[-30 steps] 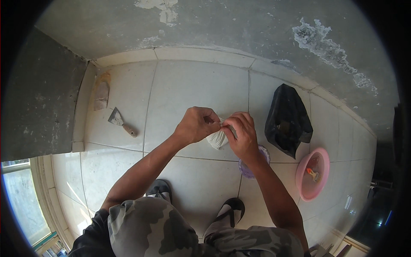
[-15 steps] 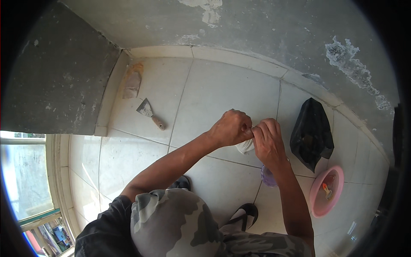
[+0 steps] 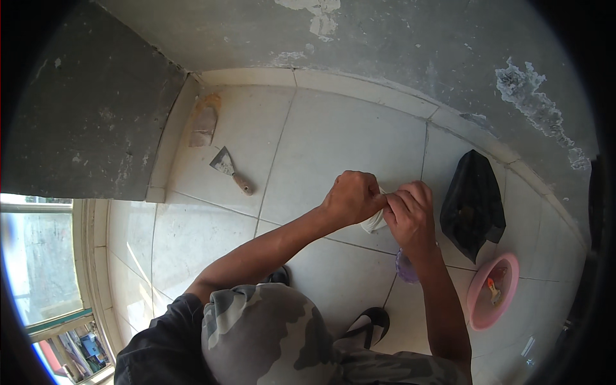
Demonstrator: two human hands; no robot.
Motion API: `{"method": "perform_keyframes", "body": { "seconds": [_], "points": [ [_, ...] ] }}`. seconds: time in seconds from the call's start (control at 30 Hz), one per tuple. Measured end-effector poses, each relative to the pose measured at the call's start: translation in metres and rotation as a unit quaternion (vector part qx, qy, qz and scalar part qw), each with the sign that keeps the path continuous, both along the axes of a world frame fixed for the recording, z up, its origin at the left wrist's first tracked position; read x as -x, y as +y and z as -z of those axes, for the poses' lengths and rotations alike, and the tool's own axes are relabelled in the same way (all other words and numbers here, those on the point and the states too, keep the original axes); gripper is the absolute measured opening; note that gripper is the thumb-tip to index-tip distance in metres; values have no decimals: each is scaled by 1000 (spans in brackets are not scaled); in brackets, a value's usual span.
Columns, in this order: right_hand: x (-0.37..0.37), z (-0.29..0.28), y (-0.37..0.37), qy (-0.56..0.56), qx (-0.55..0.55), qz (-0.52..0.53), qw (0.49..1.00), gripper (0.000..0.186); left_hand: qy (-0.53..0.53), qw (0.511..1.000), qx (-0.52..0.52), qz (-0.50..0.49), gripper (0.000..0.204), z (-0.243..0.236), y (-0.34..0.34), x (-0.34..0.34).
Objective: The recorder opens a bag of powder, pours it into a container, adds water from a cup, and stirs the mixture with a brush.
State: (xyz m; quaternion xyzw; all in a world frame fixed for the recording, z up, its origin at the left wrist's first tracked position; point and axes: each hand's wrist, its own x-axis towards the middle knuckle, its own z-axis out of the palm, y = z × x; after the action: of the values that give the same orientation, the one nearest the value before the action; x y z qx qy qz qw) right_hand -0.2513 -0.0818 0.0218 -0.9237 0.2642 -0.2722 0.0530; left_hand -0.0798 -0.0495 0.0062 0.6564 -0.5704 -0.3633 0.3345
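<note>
Both my hands meet over the tiled floor, pinching the top of a small white bag-like thing [image 3: 373, 223] that hangs below and between them. My left hand [image 3: 351, 197] is closed in a fist, its thumb side toward the right hand. With its fingertips pressed together, my right hand [image 3: 412, 215] grips close against the left thumb. Whatever the fingertips hold is mostly hidden. Under my right forearm a purple, clear-looking plastic container [image 3: 405, 265] stands on the floor, partly covered by the arm.
A black plastic bag [image 3: 473, 205] lies right of my hands. Nearer stands a pink basin [image 3: 476, 313] with an orange-and-white brush [image 3: 493, 292] inside. Far left lie a putty knife [image 3: 232, 171] and a brownish flat sheet [image 3: 203, 125]. Grey peeling walls [image 3: 385, 38] rise beyond.
My left hand has turned, so its fist looks more closed and its thumb lies nearer my right fingers. The whole view has shifted slightly; the floor items have not moved.
</note>
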Motion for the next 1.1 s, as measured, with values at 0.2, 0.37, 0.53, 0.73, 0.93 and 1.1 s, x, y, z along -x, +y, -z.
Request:
{"method": "perform_keyframes", "body": {
  "seconds": [0.2,0.37,0.53,0.73,0.93,1.1],
  "points": [
    [1,-4,-3,21,13,-28,999,17,-8,1000,7,9,25,-1,-1,1],
    [0,2,-3,49,22,-23,998,18,12,1000,-24,11,27,-3,-1,0],
    [-1,19,-6,0,34,-4,999,22,49,989,-138,16,33,-9,-9,-10],
    [4,20,-9,-30,17,-9,999,24,52,982,-182,20,26,-7,-8,-10],
    [10,10,-10,-52,-154,4,987,23,53,990,-129,26,29,-5,-9,-9],
    [-2,8,-9,-20,-192,17,981,17,11,992,-121,36,28,-11,-4,-11]
  ]
}}
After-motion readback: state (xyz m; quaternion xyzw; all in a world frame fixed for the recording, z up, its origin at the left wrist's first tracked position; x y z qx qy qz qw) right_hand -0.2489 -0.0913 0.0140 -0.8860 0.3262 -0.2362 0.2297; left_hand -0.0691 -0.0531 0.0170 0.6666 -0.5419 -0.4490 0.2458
